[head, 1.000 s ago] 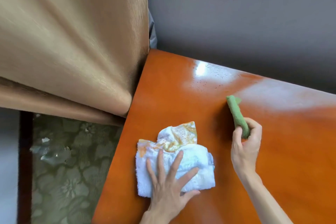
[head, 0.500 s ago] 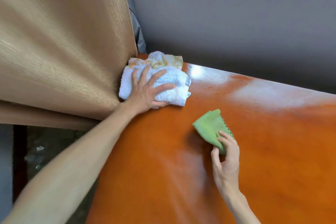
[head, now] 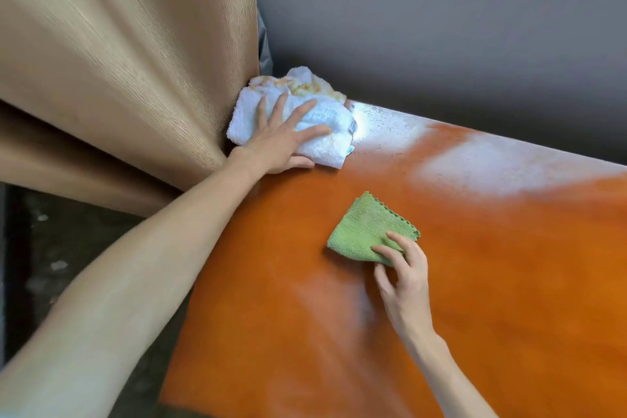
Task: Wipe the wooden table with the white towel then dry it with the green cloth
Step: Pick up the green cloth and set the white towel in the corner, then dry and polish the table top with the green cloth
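Observation:
The glossy orange wooden table fills the lower right. A crumpled white towel with yellow stains lies at the table's far left corner, against the curtain. My left hand presses flat on it with fingers spread. A folded green cloth lies flat near the table's middle. My right hand rests its fingertips on the cloth's near right corner, thumb on the table beside it.
A tan curtain hangs at the left and touches the table's far corner. A grey wall runs along the table's back edge. Dark floor shows below the left edge. Wet glare marks the back strip.
My left hand slid the white towel from the near left part of the table to the far corner. The green cloth went from rolled upright in my right hand to lying flat, nearer me.

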Available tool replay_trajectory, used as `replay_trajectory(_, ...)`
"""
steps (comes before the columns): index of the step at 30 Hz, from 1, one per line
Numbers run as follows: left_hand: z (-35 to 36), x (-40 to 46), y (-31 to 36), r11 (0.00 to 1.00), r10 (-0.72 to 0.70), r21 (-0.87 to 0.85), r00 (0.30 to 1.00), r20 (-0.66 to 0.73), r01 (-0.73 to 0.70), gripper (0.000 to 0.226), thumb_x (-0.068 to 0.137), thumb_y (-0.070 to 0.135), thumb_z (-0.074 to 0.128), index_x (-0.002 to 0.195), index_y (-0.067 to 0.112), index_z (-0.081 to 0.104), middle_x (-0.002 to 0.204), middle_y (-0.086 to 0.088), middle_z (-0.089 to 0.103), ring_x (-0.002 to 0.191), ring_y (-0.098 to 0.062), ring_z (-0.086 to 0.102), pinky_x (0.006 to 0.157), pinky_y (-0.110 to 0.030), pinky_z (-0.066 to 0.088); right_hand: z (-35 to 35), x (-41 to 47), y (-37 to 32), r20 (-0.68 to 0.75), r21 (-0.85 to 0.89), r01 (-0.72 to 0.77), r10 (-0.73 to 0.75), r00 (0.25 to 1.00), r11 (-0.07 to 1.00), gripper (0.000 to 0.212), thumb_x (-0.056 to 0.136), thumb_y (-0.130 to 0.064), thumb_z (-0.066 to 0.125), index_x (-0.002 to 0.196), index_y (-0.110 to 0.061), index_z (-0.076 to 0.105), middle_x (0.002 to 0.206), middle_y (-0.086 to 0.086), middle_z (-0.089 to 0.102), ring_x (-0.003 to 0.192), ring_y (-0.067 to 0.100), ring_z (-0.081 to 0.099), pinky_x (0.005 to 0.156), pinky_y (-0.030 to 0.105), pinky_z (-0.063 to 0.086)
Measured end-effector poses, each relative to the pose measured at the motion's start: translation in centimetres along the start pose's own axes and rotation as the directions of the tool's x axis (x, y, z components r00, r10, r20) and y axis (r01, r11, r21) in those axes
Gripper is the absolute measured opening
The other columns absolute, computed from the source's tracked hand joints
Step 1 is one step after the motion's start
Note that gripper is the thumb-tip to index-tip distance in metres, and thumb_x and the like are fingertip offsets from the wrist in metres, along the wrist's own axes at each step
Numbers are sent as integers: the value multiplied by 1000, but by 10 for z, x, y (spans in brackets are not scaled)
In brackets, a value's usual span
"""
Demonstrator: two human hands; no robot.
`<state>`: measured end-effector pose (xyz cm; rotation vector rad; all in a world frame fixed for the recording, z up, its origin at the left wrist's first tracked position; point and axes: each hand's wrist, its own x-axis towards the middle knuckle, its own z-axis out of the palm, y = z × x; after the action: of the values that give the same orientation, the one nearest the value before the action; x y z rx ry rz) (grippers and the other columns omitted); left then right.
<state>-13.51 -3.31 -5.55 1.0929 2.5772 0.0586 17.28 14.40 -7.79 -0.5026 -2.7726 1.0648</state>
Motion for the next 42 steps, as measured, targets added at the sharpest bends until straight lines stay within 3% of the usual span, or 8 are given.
replay_trajectory(4, 19, -66, 73, 908, 43, -366, 913, -405, -205, 68, 85, 57, 65, 145, 31, 50, 154, 0, 45, 150, -34, 26, 119, -65, 16, -9, -6, -9, 22, 48, -29, 28, 999, 998, 24, 85, -7, 63, 107, -13, 70, 123, -3, 61, 120, 17, 53, 106, 32, 40)
replay_trajectory(11, 98, -216, 194, 865, 0, -500, 996, -87, -43, 116, 74, 19, 78, 160, 40, 4, 156, 13, 41, 152, -12, 21, 124, -57, 16, -36, -41, -29, 429, 116, 69, -113, 896, 991, 31, 89, -16, 60, 119, -25, 65, 118, -18, 60, 115, -5, 52, 96, 15, 42)
replay_trajectory(15, 105, -253, 209, 793, -280, -579, 957, -72, 189, 74, 78, 20, 76, 147, 27, 48, 119, 15, 69, 114, -13, 62, 100, -30, 41, -49, -71, -50, 573, 218, 64, -181, 799, 974, 38, 93, -23, 57, 131, -29, 57, 133, -20, 54, 125, -6, 46, 104, 14, 35)
replay_trajectory(19, 99, -279, 211, 640, -428, -682, 901, 66, 354, 29, 92, 14, 67, 118, 25, 73, 108, 10, 74, 101, -12, 68, 80, -21, 47, -55, -102, -42, 486, 206, 1, -104, 868, 978, 51, 100, -35, 54, 149, -34, 39, 158, -18, 29, 147, -3, 23, 119, 17, 21)
replay_trajectory(23, 88, -313, 231, 380, -556, -850, 825, 104, 364, 19, 99, 13, 62, 108, 29, 68, 95, 25, 66, 88, 16, 61, 75, -7, 44, -67, -138, 4, 403, -52, -150, 159, 901, 987, 54, 101, -28, 53, 152, -25, 35, 161, -2, 31, 149, 17, 27, 121, 26, 18)
replay_trajectory(32, 121, -392, 339, -648, -701, -758, 329, 633, 79, 38, 103, 31, 55, 137, 13, 53, 122, -8, 67, 113, -27, 63, 105, -42, 46, -88, -206, 77, 421, -343, 62, 94, 902, 937, 51, 100, -31, 50, 150, -24, 42, 159, 5, 37, 146, 33, 34, 119, 46, 26)
replay_trajectory(38, 127, -429, 361, -675, -720, -737, 255, 646, -37, 32, 104, 34, 51, 132, 18, 51, 119, -6, 65, 99, -17, 64, 94, -38, 46, -87, -225, 92, 348, -409, 109, 45, 936, 906, 52, 100, -36, 40, 151, -24, 42, 161, 6, 34, 147, 34, 30, 121, 53, 17)
replay_trajectory(42, 132, -430, 308, -471, -862, -880, 178, 474, 63, 50, 105, 41, 48, 148, 15, 42, 141, -5, 54, 124, -20, 55, 106, -36, 40, -77, -231, 101, 341, -447, 158, 5, 940, 880, 54, 101, -37, 35, 153, -24, 38, 164, 6, 28, 150, 33, 24, 123, 52, 10)
